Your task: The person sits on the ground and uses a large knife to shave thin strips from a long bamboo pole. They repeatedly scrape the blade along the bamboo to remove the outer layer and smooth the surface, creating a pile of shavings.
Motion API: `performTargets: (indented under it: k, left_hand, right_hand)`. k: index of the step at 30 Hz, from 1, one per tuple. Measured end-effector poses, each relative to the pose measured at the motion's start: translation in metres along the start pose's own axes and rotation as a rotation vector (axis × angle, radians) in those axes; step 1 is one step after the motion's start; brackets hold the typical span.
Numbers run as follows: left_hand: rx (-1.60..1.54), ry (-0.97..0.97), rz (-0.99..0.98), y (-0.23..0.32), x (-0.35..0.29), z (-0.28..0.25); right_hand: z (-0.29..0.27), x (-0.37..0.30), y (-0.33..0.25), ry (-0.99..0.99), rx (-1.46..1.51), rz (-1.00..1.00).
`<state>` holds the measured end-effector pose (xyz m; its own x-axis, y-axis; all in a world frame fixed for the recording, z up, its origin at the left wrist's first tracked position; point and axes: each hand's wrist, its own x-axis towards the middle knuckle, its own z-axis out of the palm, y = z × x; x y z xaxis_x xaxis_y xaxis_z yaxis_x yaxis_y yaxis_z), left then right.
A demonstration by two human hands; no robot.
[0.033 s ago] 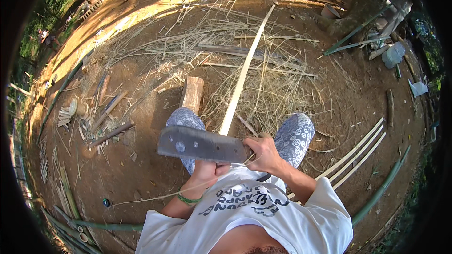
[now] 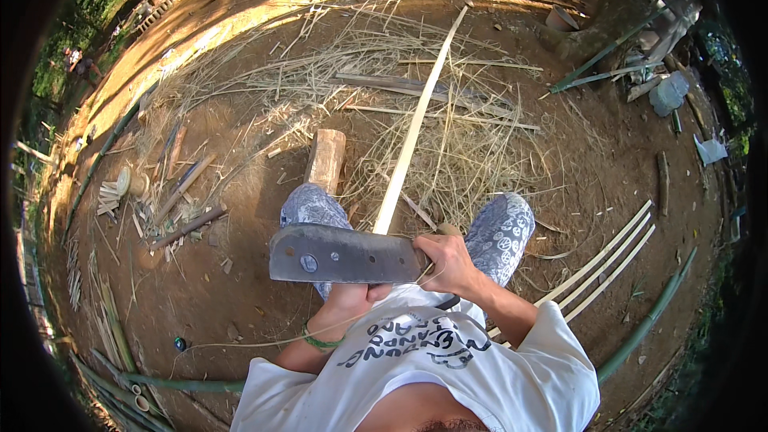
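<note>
My right hand (image 2: pixel 450 262) is closed round the wooden handle of a broad, dark cleaver-like knife (image 2: pixel 352 256). Its wide blade, pierced by several round holes, points left across my lap. Below the blade, my left hand (image 2: pixel 350 298) is closed, its fingers partly covered by the metal. A long pale bamboo strip (image 2: pixel 410 144) runs from the far ground between my knees and passes under the blade towards that hand; its near end is hidden. One thin fibre (image 2: pixel 240 343) trails left across my left wrist.
Wood block (image 2: pixel 326 160) by my left knee. Tangled shavings (image 2: pixel 448 152) spread ahead. Several pale strips (image 2: pixel 600 260) lie at right, near a green bamboo pole (image 2: pixel 652 320). Offcuts (image 2: pixel 180 200) lie at left, more poles (image 2: pixel 176 385) at lower left.
The knife blade has shifted slightly towards me and shows more of its flat face. It now covers more of my left hand. My right hand stays nearly in place.
</note>
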<state>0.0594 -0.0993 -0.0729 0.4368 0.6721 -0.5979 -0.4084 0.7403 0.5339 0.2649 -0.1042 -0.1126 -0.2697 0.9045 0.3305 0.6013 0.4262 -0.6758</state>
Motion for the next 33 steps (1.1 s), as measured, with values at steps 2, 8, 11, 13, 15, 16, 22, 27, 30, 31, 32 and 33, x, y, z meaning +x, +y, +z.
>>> performTargets:
  k: [2, 8, 11, 13, 15, 16, 22, 27, 30, 31, 32, 33]
  left_hand:
    - [-0.017, -0.078, -0.018, 0.003, -0.002, 0.001]
    - [0.083, -0.022, -0.007, 0.007, -0.005, 0.0]
    - [0.061, -0.163, -0.03, 0.007, 0.001, -0.005]
    - [0.029, -0.185, -0.016, 0.005, 0.005, -0.009]
    - [0.019, -0.2, 0.018, 0.007, 0.005, -0.012]
    - [-0.004, -0.145, -0.019, 0.007, -0.001, -0.011]
    - [-0.021, -0.239, -0.017, 0.004, -0.009, -0.011]
    - [-0.072, -0.223, -0.039, 0.009, -0.017, -0.019]
    - [0.012, -0.167, -0.051, 0.007, -0.022, -0.018]
    - [0.04, -0.154, -0.051, 0.007, -0.023, -0.019]
    - [-0.002, -0.149, -0.095, 0.004, -0.026, -0.021]
    - [-0.009, -0.156, -0.12, 0.002, -0.033, -0.022]
  right_hand:
    - [0.001, 0.007, 0.013, 0.025, 0.036, 0.086]
    - [-0.001, 0.015, 0.025, -0.042, -0.035, 0.115]
    - [-0.002, 0.022, 0.053, -0.049, -0.047, 0.286]
    - [0.001, 0.023, 0.05, -0.012, -0.153, 0.196]
    - [-0.001, 0.023, 0.037, -0.035, -0.122, 0.077]
    - [-0.001, 0.024, 0.033, -0.047, -0.106, 0.018]
    - [0.004, 0.039, 0.101, -0.009, -0.157, 0.364]
    - [0.011, 0.036, 0.089, -0.065, -0.085, 0.116]
    - [0.009, 0.06, 0.147, -0.122, -0.072, 0.381]
    - [0.009, 0.068, 0.164, -0.133, -0.135, 0.442]
    - [0.004, 0.08, 0.182, -0.14, -0.203, 0.494]
    - [0.0, 0.093, 0.196, -0.143, -0.265, 0.546]
